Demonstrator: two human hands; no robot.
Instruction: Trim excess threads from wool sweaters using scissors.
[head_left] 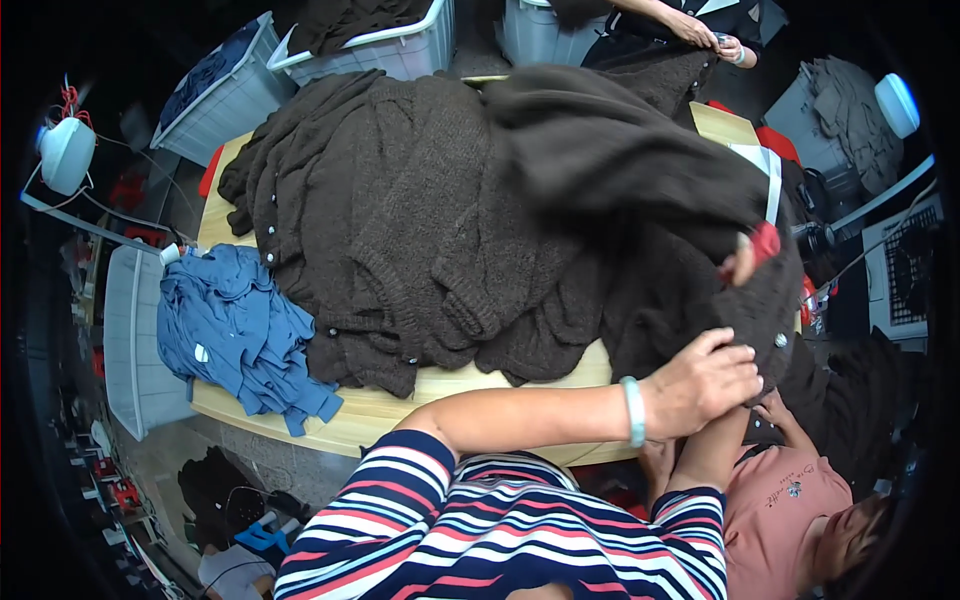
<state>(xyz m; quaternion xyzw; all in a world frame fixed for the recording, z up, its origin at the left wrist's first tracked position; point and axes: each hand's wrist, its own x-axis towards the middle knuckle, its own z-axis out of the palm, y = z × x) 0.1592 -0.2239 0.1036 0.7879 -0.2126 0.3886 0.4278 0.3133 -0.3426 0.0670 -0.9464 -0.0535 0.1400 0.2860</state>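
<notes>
A dark brown knit cardigan (pixel 690 270) with a pale shiny button lies at the right end of the table, and its upper part is smeared by motion. My left hand (pixel 705 385), below a pale green bangle, has its fingers curled on the cardigan's edge, where it crosses my right forearm. That forearm runs up under the dark cloth. Beyond it, in line with the arm, the blurred fingers of my right hand (pixel 738 262) show beside something red (pixel 765 240) that I cannot make out. A large pile of dark brown knitwear (pixel 400 200) lies to the left.
Blue garments (pixel 230 320) are heaped on the wooden table's (pixel 440 385) left end. Plastic bins (pixel 420 45) stand behind. Across the table, a co-worker's hands (pixel 705 35) hold dark knit cloth. At lower right, another person in pink (pixel 785 510) reaches into dark cloth. Lamps (pixel 68 155) flank the table.
</notes>
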